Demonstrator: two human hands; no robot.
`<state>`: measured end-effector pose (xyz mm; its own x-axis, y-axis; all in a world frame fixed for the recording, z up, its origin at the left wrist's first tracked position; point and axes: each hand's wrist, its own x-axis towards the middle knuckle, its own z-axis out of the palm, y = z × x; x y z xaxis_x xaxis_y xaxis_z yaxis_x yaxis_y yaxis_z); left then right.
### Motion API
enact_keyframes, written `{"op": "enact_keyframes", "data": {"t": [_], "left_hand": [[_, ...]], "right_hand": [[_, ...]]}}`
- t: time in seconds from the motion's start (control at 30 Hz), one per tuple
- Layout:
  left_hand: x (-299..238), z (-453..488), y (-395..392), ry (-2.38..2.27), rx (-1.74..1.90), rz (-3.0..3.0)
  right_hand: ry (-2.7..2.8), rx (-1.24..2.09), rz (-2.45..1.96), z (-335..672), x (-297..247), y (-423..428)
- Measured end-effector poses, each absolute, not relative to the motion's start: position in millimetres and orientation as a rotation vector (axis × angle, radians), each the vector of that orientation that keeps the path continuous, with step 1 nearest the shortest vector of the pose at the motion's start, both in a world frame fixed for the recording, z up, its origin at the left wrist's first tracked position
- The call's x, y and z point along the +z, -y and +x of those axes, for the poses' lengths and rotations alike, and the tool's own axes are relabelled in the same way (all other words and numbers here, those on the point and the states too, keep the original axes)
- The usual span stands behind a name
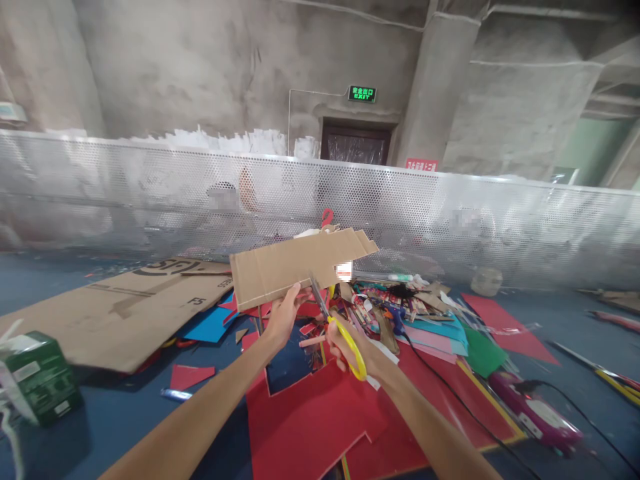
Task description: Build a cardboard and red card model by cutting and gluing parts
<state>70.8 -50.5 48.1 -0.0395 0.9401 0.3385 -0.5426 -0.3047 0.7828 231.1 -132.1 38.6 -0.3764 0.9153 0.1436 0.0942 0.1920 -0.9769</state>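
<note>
A long strip of brown corrugated cardboard (290,267) is raised over the table, tilted up to the right, with a stepped right end. My left hand (284,313) grips its lower edge, thumb on the near face. In my right hand (343,343) are scissors with yellow handles (359,363). The scissor blades (320,299) point up and overlap the strip's lower edge, just right of my left thumb; whether they are cutting into it I cannot tell. Below both hands lies a red sheet (310,417) with a notched outline.
A large flat cardboard sheet (150,307) lies left, near a green box (43,377). Heaped scraps, blue paper (213,325) and a green sheet (480,350) surround the work. A purple corded device (537,410) lies right. Behind stands a perforated metal partition (150,193).
</note>
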Motion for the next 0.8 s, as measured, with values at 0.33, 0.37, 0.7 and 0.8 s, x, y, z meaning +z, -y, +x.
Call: {"op": "enact_keyframes", "data": {"t": [0.33,0.37,0.7,0.8], "left_hand": [[48.8,71.9,51.7,-0.524,1.629,1.009],[49.5,72.3,52.3,-0.523,1.630,1.011],[51.8,73.3,53.5,-0.513,1.624,1.007],[52.1,72.1,53.8,-0.544,1.624,1.013]], "right_hand": [[1.492,1.371,-0.946,226.9,28.0,122.8],[1.500,1.345,-0.947,226.3,27.5,123.1],[1.571,1.178,-1.010,218.3,40.6,138.0],[1.532,1.236,-0.994,217.9,40.4,136.7]]}}
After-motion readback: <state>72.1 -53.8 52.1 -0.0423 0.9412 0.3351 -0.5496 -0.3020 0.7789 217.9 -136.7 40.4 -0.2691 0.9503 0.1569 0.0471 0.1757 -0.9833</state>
